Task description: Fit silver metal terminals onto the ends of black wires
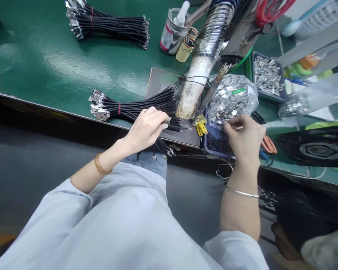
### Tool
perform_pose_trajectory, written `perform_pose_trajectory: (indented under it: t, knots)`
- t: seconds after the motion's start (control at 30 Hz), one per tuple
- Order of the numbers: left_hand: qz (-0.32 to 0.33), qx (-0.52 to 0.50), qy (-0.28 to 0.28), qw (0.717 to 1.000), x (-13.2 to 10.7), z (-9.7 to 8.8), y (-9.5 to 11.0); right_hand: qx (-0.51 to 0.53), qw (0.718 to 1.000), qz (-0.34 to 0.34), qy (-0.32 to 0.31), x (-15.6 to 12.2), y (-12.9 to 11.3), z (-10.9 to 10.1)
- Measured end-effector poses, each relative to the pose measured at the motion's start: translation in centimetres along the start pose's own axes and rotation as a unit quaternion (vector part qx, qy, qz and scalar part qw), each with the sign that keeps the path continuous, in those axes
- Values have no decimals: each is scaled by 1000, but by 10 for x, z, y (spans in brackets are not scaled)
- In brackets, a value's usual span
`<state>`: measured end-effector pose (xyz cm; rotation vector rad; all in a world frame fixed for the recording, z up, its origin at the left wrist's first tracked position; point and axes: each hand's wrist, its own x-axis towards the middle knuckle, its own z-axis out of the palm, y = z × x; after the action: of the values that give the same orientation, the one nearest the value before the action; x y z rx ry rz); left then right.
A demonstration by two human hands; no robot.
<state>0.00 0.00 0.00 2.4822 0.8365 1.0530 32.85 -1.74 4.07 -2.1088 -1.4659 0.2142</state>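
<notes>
My left hand [148,127] rests on the near end of a bundle of black wires [135,107] tied with a red band, its fingers closed around a few wire ends by the dark board [160,80]. Metal terminals tip the bundle's left end. My right hand [243,137] pinches a small metal clip at the edge of a clear bag of metal clips [232,97], above a dark blue tray [214,144]. A taped machine arm [198,75] stands between both hands, with yellow snips [200,125] below it.
A second wire bundle [109,22] lies at the back of the green table [50,56]. A glass jar [171,32] and tape roll [186,48] stand behind the machine. A blue bin of clips [267,77] sits right, with orange scissors [269,144] and a black reel [318,148] nearby.
</notes>
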Motion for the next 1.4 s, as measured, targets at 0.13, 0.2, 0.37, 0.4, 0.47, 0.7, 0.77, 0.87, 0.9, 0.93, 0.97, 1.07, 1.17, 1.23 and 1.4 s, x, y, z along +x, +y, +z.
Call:
perform_pose_trajectory:
  t: [0.13,0.2,0.37,0.4,0.47,0.7,0.77,0.87,0.9,0.93,0.97,1.07,1.17,1.23,1.4]
  knots:
    - [61,-53,-51,995,-2,-8,9,48,997,15,-65,-23,-11,-1]
    - [76,-93,-91,989,1,-12,16,55,996,22,-65,-32,-15,0]
    - [86,-127,-140,978,11,-15,30,38,997,11,-73,-40,-19,0]
    - [95,-114,-137,979,12,-13,31,31,997,4,-71,-40,-19,1]
    - [97,-81,-123,984,12,-5,33,10,998,-14,-60,-42,-18,4]
    - [-101,-222,-4,970,12,13,42,143,982,-72,98,-75,-31,6]
    - [-170,-297,-6,940,14,11,45,265,958,-56,96,-96,-47,8]
    - [-219,-371,-19,902,18,6,47,344,932,-62,96,-125,-72,18]
    - [-225,-384,-24,895,19,5,48,349,929,-75,104,-131,-79,23]
    - [-229,-393,-28,890,19,5,47,348,927,-85,113,-135,-84,29]
    - [-232,-396,-34,888,20,4,47,346,926,-94,117,-137,-87,35]
    - [-235,-390,-50,889,20,3,46,355,925,-102,87,-135,-89,49]
    - [-235,-380,-68,892,21,2,47,365,923,-102,61,-132,-87,54]
    - [-234,-375,-82,893,22,2,47,361,924,-105,66,-133,-87,55]
    - [-227,-363,-120,896,22,-1,45,286,941,-157,93,-136,-89,55]
